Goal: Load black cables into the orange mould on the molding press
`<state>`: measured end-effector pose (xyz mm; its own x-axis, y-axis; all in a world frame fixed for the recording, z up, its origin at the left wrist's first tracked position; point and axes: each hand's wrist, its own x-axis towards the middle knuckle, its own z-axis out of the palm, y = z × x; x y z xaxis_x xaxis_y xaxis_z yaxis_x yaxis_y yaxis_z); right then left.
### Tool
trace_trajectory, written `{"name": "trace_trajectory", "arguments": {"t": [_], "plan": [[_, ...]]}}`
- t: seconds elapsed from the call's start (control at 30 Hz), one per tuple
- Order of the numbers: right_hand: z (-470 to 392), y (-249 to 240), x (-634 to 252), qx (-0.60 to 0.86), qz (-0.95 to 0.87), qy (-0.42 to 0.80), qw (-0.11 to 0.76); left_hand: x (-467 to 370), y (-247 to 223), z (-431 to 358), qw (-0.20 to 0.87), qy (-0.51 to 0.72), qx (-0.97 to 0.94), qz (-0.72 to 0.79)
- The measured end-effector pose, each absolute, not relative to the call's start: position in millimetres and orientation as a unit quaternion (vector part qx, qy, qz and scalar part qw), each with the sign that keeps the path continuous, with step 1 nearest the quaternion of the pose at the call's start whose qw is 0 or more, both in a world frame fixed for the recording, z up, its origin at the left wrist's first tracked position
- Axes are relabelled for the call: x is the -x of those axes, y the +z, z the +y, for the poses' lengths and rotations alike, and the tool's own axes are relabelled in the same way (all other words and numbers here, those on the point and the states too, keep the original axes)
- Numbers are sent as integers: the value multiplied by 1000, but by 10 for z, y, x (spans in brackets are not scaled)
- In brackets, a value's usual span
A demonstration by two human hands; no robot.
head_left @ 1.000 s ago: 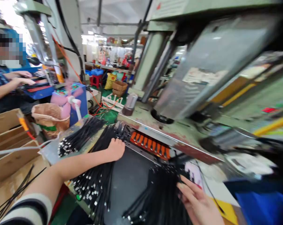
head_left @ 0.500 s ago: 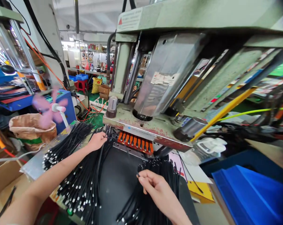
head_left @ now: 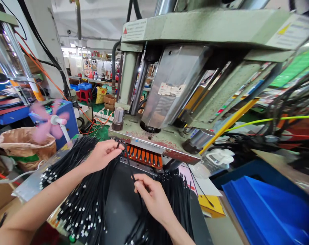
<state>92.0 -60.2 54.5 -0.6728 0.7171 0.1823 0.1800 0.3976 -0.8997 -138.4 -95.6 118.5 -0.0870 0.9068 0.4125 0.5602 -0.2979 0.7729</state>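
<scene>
My left hand (head_left: pixel 102 154) and right hand (head_left: pixel 149 194) each pinch one black cable (head_left: pixel 129 166) before the orange fixture (head_left: pixel 144 156); its lower end vanishes among the cable pile (head_left: pixel 169 204).

The left hand (head_left: pixel 103 154) and the right hand (head_left: pixel 150 194) pinch one thin black cable (head_left: pixel 128 162) between them, just near of the orange slotted fixture (head_left: pixel 144 156) on the worn green press machine (head_left: pixel 174 68). Heaps of black cables with silver tips (head_left: pixel 85 204) lie to the left on the table (head_left: pixel 29 183). A blue plastic bin (head_left: pixel 266 211) sits right; a pink fan (head_left: pixel 52 120) spins far left.
</scene>
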Motion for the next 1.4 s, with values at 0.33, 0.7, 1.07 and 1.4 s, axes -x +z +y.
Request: {"name": "trace_trajectory", "arguments": {"t": [0.33,0.7,1.07,1.4], "plan": [[-582,723,-783,210,-833,364,360,867,1589,-866,375,527,-618,447],[-653,173,-794,255,-908,333,22,1656,515,-668,228,555,-462,653],[81,121,-324,284,-871,384,119,2399,-175,-661,75,391,-454,797],[218,263,-810,261,-827,323,379,2452,-436,-550,66,417,-420,803]]}}
